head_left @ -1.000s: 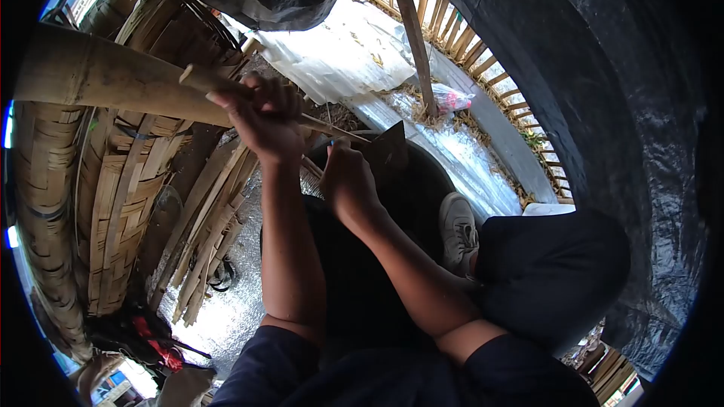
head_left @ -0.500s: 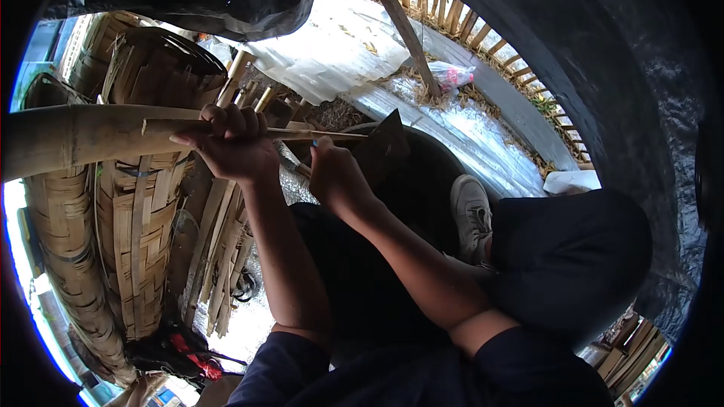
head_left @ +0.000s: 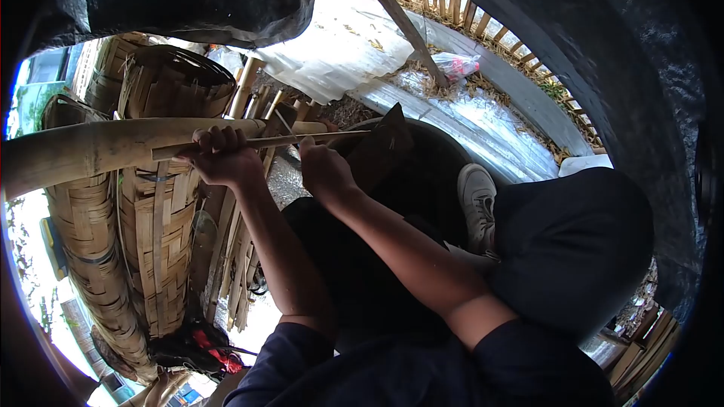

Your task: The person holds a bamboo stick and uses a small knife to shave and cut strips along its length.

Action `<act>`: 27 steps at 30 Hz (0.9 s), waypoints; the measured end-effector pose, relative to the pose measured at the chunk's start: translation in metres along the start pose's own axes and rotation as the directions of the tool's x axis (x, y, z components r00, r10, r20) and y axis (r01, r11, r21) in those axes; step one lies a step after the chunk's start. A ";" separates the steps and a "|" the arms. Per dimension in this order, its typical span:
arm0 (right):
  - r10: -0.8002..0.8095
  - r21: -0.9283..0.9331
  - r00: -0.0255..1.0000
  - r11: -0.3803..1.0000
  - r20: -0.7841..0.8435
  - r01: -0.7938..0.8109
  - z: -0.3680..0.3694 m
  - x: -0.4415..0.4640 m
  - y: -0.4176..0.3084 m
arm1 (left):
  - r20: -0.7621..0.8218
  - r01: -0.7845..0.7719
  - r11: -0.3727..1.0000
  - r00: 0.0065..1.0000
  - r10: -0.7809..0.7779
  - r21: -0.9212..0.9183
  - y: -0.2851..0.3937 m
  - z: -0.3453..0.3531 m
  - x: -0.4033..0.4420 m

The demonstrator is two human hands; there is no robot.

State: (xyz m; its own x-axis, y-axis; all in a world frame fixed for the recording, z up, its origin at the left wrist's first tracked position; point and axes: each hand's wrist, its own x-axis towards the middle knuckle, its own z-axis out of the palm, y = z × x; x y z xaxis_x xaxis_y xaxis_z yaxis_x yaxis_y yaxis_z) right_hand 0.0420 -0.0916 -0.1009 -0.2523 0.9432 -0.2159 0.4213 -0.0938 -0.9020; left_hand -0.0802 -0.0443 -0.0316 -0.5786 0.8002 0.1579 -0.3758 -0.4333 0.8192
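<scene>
My left hand [head_left: 220,157] is closed around a bamboo strip [head_left: 260,142], which runs rightward to a dark pointed piece [head_left: 388,136]. Its thumb points left along the strip's near end. Beside the strip, my right hand [head_left: 324,169] is closed on the handle of a thin blade [head_left: 286,123]; most of the handle is hidden by the fingers. The blade sticks out up and to the left, crossing the strip. Behind my left hand lies a thick bamboo pole [head_left: 98,147].
Tall woven bamboo baskets [head_left: 154,234] stand at the left, with split bamboo lengths [head_left: 240,279] beside them. A dark round tub [head_left: 445,147] is near my shoe [head_left: 477,200]. Black sheeting [head_left: 626,53] hangs at the right, and a slatted fence [head_left: 467,15] is beyond.
Both hands have shifted left and slightly down in view. The blade at my right hand now shows across the strip. My left hand has come down from its raised position along the strip.
</scene>
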 end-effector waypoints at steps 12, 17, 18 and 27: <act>-0.089 0.004 0.996 0.996 -0.004 0.089 -0.016 -0.008 -0.019 | 0.166 0.052 0.997 0.985 -0.041 -0.064 -0.003 0.009 -0.002; 0.103 0.037 0.995 0.994 0.014 -0.103 -0.007 0.000 0.036 | 0.009 0.010 1.000 1.000 -0.010 -0.002 -0.003 0.009 -0.001; 0.033 0.054 0.999 0.998 0.036 -0.035 -0.023 -0.006 0.011 | 0.105 0.032 0.999 0.994 -0.027 -0.044 -0.004 0.010 -0.002; 0.037 0.126 0.999 0.991 -0.008 -0.036 -0.013 0.006 0.028 | 0.190 0.053 0.995 0.981 -0.036 -0.081 -0.007 0.010 -0.002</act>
State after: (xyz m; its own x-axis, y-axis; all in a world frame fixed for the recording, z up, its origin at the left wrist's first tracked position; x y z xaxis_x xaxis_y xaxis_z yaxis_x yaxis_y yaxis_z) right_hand 0.0636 -0.0846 -0.1222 -0.2293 0.9417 -0.2460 0.3171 -0.1667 -0.9336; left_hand -0.0692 -0.0383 -0.0317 -0.4163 0.8797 0.2300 -0.4633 -0.4229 0.7788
